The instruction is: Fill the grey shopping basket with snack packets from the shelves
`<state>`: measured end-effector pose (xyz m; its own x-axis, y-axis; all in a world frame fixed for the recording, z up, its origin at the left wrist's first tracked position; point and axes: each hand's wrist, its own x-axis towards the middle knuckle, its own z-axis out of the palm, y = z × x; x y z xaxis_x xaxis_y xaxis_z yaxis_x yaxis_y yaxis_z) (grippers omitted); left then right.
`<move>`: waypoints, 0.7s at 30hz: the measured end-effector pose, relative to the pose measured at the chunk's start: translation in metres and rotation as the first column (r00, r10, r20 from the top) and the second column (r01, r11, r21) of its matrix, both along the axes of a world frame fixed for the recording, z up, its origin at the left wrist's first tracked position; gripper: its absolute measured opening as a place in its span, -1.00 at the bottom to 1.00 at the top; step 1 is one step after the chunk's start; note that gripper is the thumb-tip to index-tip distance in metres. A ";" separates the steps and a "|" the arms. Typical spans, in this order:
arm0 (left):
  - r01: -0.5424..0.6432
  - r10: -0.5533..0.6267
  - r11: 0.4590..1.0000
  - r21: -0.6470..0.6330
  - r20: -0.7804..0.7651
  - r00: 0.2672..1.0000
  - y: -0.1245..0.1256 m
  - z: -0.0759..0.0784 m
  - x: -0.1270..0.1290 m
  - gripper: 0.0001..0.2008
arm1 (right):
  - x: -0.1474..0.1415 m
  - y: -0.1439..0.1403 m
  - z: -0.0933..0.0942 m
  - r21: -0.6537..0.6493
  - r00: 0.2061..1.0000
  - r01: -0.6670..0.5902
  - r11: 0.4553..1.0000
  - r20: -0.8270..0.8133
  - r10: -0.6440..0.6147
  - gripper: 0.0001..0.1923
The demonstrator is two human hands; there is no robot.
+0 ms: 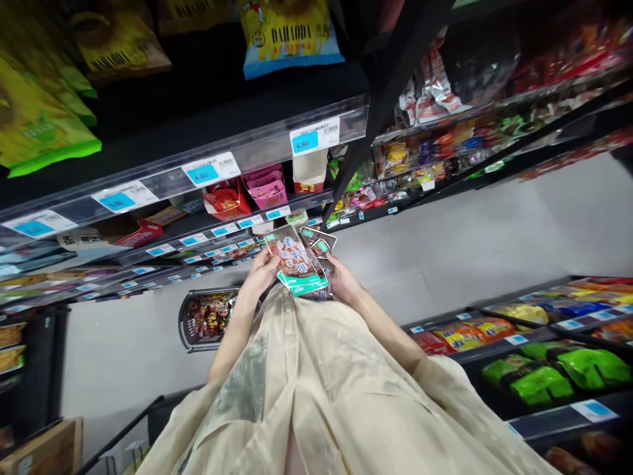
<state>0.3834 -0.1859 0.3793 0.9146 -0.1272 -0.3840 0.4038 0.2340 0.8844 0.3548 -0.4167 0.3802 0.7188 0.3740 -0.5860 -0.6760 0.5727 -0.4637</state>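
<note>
Green-edged snack packets (299,264) sit fanned between both hands, close to the chest. Left hand (258,276) pinches the top packet's left edge, fingers curled onto its face; right hand (341,280) cups the stack from beneath, fingers mostly hidden. Below, a basket (190,323) holds more dark red packets.

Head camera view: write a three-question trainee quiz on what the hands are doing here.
1. True or false: both hands grip the stack of snack packets.
2. Which price shows on the tag above the packets? A) 6.80 B) 9.50 C) 3.20
3. Fill in: the shopping basket on the floor lies below the ____ hand.

Key:
1. True: the left hand and the right hand each hold a side.
2. A
3. left
</note>
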 end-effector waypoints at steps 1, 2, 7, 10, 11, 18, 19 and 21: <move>-0.034 0.033 0.998 -0.049 -0.033 0.999 0.004 -0.003 -0.001 -0.50 | 0.000 -0.001 -0.001 -0.018 1.000 0.007 1.000 0.003 -0.007 -0.52; -0.060 0.056 0.995 -0.085 -0.054 0.997 0.007 -0.006 -0.001 -0.50 | -0.001 -0.002 -0.002 -0.041 1.000 0.021 0.999 0.010 -0.021 -0.55; -0.160 0.140 0.962 -0.223 -0.102 0.985 0.010 -0.002 0.000 -0.62 | -0.004 -0.001 -0.005 -0.131 0.992 0.125 0.983 0.018 -0.124 -0.53; -0.218 0.168 0.927 -0.306 -0.183 0.969 0.002 0.001 0.001 -0.66 | -0.005 -0.001 -0.005 -0.162 0.984 0.176 0.971 0.021 -0.175 -0.50; -0.240 0.181 0.921 -0.306 -0.208 0.961 -0.001 0.002 0.000 -0.69 | -0.005 0.000 -0.006 -0.166 0.982 0.187 0.968 0.027 -0.185 -0.49; -0.211 0.213 0.977 0.036 -0.036 0.976 -0.023 0.014 -0.011 -0.45 | 0.002 0.007 -0.007 -0.265 0.886 0.457 0.849 0.052 -0.461 -0.47; -0.177 0.178 0.979 0.104 -0.002 0.984 -0.027 0.019 -0.011 -0.43 | 0.005 0.009 -0.006 -0.279 0.860 0.503 0.818 0.067 -0.506 -0.46; -0.122 0.109 0.956 0.268 0.061 0.992 -0.033 0.031 -0.010 -0.45 | 0.010 0.013 -0.003 -0.284 0.820 0.567 0.773 0.106 -0.562 -0.45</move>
<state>0.3731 -0.2187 0.4101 0.9342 0.0833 -0.3470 0.3461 0.0260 0.9379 0.3652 -0.4034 0.3774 0.7560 -0.2870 -0.5884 -0.2658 0.6868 -0.6765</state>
